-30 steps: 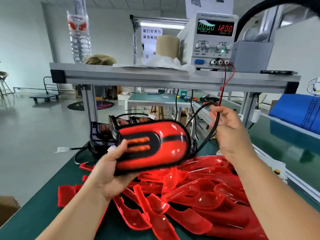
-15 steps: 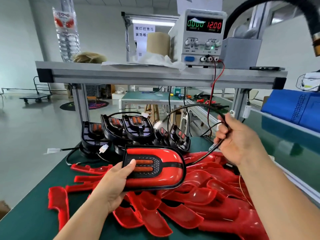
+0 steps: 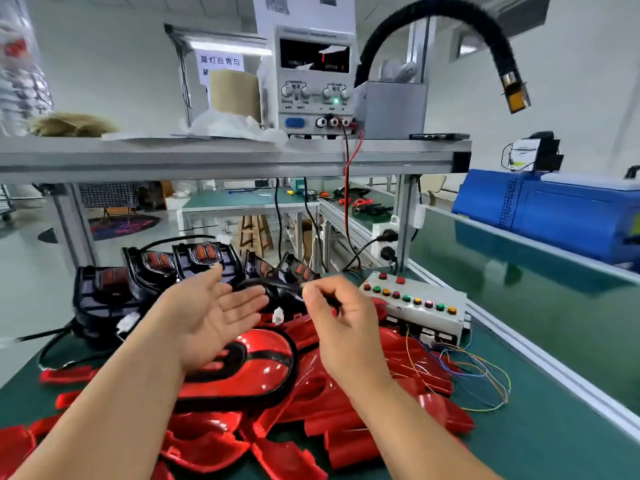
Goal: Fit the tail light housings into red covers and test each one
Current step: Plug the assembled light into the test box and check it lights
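An assembled tail light (image 3: 263,362), red cover with a black rim, lies on the pile of loose red covers (image 3: 346,420) below my hands. My left hand (image 3: 211,313) hovers above it, palm up, fingers straight, holding nothing. My right hand (image 3: 339,317) pinches a black cable (image 3: 273,284) that runs left toward my left fingertips; a white connector (image 3: 278,315) hangs below it. Several black housings (image 3: 156,268) stand in a row behind the pile.
A button box (image 3: 419,313) with coloured lamps and loose thin wires sits right of the pile. A power supply (image 3: 313,81) stands on the aluminium shelf (image 3: 225,157) overhead, red and black leads dropping down. A blue case (image 3: 554,216) lies far right.
My left hand let go of the assembled tail light, which now lies on the red pile, and rose open, palm up. My right hand brought the cable down toward the centre.
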